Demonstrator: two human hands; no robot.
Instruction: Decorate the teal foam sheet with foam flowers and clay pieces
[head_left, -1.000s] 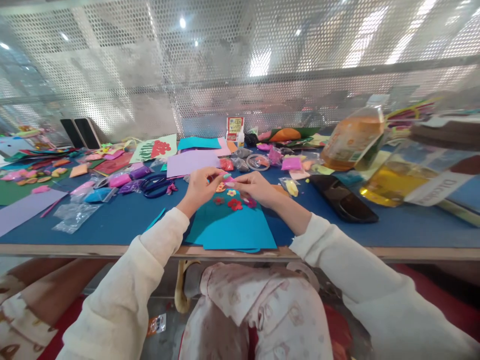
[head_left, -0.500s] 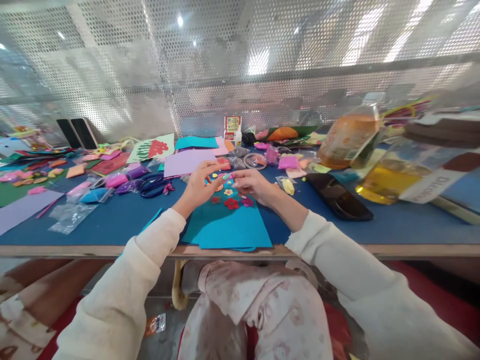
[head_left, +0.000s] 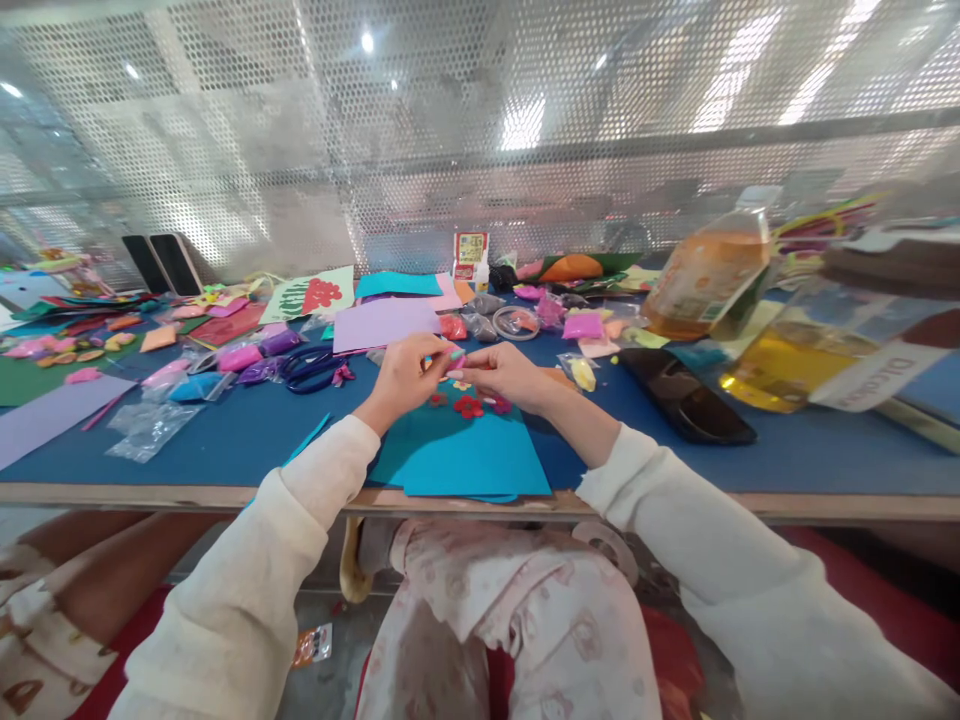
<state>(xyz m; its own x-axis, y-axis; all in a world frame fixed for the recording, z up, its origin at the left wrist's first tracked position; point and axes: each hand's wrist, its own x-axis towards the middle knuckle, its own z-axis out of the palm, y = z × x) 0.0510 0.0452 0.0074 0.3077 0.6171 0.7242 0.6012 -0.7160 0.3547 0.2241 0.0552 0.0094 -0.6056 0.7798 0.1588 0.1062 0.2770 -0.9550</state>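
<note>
My left hand (head_left: 411,376) and my right hand (head_left: 517,376) meet over the blue paper sheet (head_left: 465,462), fingertips pinched together. Between them shows a small piece of green and pink modelling clay (head_left: 455,355); the fingers partly cover it, so its shape is unclear. Both hands are closed around this piece. Just below the fingers, a red clay flower (head_left: 469,406) lies on the sheet. A purple clay flower (head_left: 498,404) sits beside it, partly hidden by my right hand. Other small flowers are mostly covered by my hands.
Dark blue scissors (head_left: 309,369) and clay packets lie to the left. A lilac sheet (head_left: 384,326) is behind my left hand. On the right are a dark phone-like object (head_left: 686,395), a bottle of orange drink (head_left: 705,270) and a jar of yellow liquid (head_left: 795,360).
My left hand's fingers have closed in from a spread position and now pinch against my right fingertips. The small flowers on the sheet have become more covered.
</note>
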